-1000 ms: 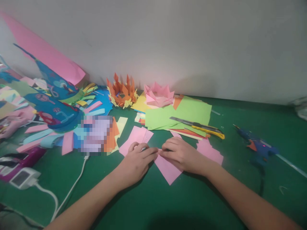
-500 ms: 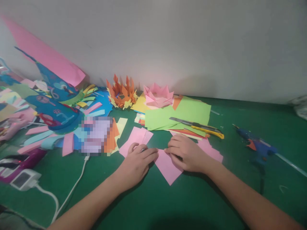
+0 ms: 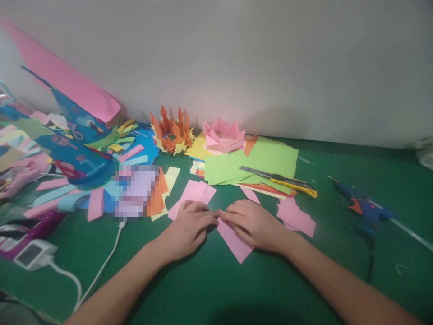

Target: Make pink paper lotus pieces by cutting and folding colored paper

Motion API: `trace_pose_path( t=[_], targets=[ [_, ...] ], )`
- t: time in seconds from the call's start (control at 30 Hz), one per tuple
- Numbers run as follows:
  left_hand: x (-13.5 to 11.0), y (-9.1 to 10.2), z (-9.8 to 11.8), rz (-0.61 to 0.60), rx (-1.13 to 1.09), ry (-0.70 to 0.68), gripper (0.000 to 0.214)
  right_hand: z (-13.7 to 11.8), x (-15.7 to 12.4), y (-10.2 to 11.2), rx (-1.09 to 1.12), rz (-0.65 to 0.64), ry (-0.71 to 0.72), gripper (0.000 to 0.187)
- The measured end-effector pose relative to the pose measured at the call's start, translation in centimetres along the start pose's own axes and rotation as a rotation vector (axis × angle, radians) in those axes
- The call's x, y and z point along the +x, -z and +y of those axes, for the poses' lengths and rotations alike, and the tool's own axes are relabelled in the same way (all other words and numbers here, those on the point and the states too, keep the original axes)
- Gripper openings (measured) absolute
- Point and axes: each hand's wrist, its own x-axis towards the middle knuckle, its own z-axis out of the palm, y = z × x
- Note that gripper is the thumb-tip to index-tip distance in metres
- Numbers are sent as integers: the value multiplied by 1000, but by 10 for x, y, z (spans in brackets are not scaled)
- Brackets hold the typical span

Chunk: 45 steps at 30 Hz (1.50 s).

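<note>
A pink sheet of paper [image 3: 234, 239] lies on the green table, one corner pointing toward me. My left hand [image 3: 191, 223] pinches its far left corner with fingers closed. Right beside it, my right hand [image 3: 252, 223] has its fingertips pressed on the same far edge and covers much of the sheet's right side. The two hands nearly touch at the fingertips. More pink paper pieces [image 3: 192, 192] lie beyond my left hand, and a stack of pink pieces [image 3: 297, 216] is right of my right hand.
Behind the hands, a yellow utility knife [image 3: 280, 180] rests on green paper sheets [image 3: 230, 164]. A pink folded paper crown [image 3: 224, 137] and an orange one [image 3: 172, 131] stand near the wall. A blue glue gun [image 3: 363, 203] lies at right; blue cone hats [image 3: 81, 158] are at left.
My right hand has slid left along the paper's far edge toward my left fingertips, uncovering more of the pink stack at right. My left hand has shifted slightly left.
</note>
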Motion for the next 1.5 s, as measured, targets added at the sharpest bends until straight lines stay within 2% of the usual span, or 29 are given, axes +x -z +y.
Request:
trace_pose_path(
  t=[0.37,0.53,0.73,0.87,0.97,1.07,1.17,1.33,1.5],
  targets=[
    [0,2,-3,-4,6,-39,34,-4,3,2,-90,-35,17,27],
    [2,1,-3,10,-52,2,34,1,2,3,-118,-114,41,27],
    [5,0,0,57,-66,38,43,-1,3,9,-58,-175,117,31],
    [4,0,1,30,-1,-5,40,-3,1,8,41,-124,119,32],
    [3,-2,0,29,46,-33,39,0,-2,6,118,60,25,34],
    [2,-4,-1,45,93,-54,39,2,-3,3,102,226,-170,27],
    [2,-7,-2,65,132,-77,38,2,-1,0,78,191,-281,16],
    [2,-8,-2,60,120,-87,36,-4,3,-3,130,124,-352,5],
    [2,-11,-1,69,128,-83,36,-11,6,-4,149,96,-453,3]
  ],
)
